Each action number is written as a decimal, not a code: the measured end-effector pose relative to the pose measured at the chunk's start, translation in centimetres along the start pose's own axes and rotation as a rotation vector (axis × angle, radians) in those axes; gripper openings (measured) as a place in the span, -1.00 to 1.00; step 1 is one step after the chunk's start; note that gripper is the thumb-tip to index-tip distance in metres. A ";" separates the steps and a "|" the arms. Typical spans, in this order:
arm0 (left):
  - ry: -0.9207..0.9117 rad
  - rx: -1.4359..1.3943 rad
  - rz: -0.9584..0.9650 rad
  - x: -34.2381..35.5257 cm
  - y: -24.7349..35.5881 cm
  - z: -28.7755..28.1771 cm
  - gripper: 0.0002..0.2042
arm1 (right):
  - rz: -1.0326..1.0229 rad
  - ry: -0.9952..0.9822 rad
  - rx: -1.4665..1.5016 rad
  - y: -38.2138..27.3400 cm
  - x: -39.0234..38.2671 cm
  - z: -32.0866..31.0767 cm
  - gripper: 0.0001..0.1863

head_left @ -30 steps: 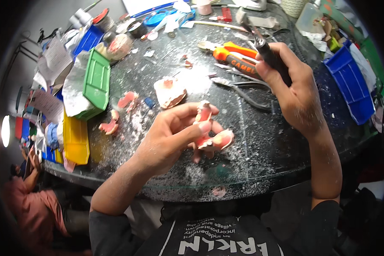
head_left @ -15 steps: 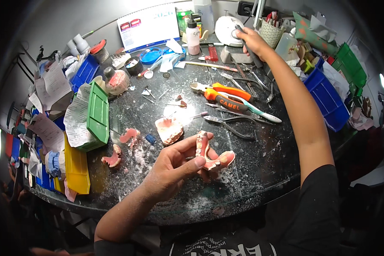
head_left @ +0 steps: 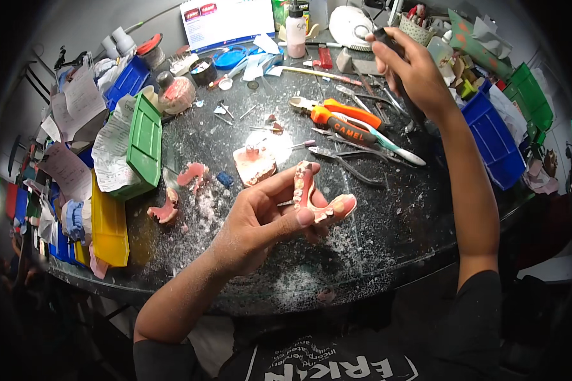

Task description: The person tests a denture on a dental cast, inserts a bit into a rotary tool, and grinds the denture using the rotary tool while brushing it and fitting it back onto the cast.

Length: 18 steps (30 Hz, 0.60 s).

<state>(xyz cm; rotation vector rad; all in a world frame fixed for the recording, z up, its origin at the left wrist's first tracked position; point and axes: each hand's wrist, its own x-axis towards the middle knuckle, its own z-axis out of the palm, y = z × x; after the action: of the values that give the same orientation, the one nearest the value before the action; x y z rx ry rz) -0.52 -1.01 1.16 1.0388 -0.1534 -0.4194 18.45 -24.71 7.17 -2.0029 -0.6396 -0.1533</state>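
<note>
Pinched between the thumb and fingers of my left hand is a horseshoe-shaped pink denture, its teeth facing up. My right hand is raised over the far right of the bench, its fingers wrapped round a black handpiece shaped like a thick pen. The handpiece is well apart from the denture; its working tip is hard to make out. Just beyond my left hand sits a pale pink dental cast. Two loose pink denture pieces lie to its left.
Orange-handled cutters, metal pliers and a toothbrush lie right of centre. Green and yellow bins line the left; a blue bin stands right. White dust covers the dark bench. A bottle stands behind.
My right hand has drawn back toward me and to the right, bringing the handpiece along. My left hand keeps its hold on the denture, and the view has shifted slightly.
</note>
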 end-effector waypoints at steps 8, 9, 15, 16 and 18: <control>-0.010 0.100 0.029 0.3 -1.2 -0.1 -0.38 | -0.317 -0.211 -0.174 -4.2 -11.2 3.5 -0.69; -0.002 0.105 0.015 0.2 -1.4 0.0 -0.38 | -0.310 -0.279 -0.283 -4.3 -11.6 3.5 -0.58; 0.093 0.335 0.128 0.2 -2.3 0.6 -0.33 | -0.212 -0.379 -0.503 -3.7 -12.5 4.2 -0.23; 0.089 0.374 0.134 0.1 -2.3 0.6 -0.31 | -0.205 -0.380 -0.529 -3.8 -12.5 4.2 -0.23; 0.089 0.394 0.141 0.1 -2.4 0.5 -0.31 | -0.192 -0.383 -0.546 -3.7 -12.6 4.3 -0.23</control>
<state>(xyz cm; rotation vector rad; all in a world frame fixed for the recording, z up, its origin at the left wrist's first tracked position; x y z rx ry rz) -1.24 -2.52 -0.70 1.4221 -0.2341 -0.2167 5.19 -24.38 3.34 -2.5213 -1.1296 -0.0609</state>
